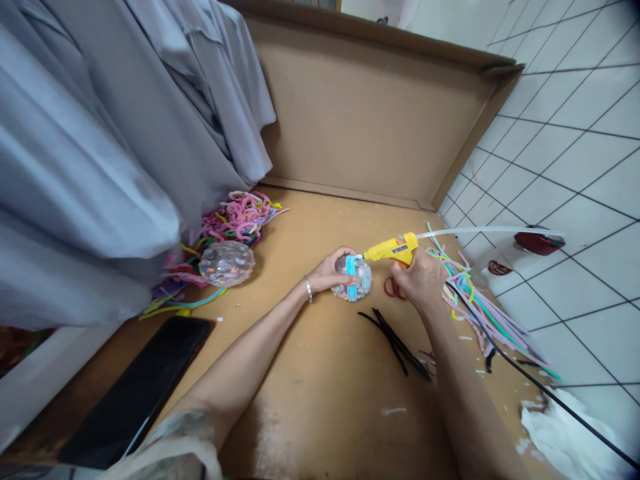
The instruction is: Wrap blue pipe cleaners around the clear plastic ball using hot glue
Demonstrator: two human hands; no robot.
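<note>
My left hand (331, 272) is closed around a small clear plastic container (366, 279) with coloured bits showing through it. Light-blue pipe cleaners (351, 283) run as a band across the container, and my thumb lies over them. In my right hand (423, 277) is a yellow hot glue gun (393, 250), its nozzle at the top edge of the blue band. A long clear glue stick (480, 229) sticks out of the gun's back. Red-handled scissors (394, 288) lie partly hidden behind my right hand. Black pipe cleaners (395, 340) rest on the table nearer to me.
A second clear container (227, 263) sits by a heap of colourful pipe cleaners (245, 217) at left. A black phone (140, 387) lies front left. More pipe cleaners (493, 313), a jar (515, 257), a black cord (540, 387) and white fluff (570, 427) are at right. Cardboard (360, 113) stands behind.
</note>
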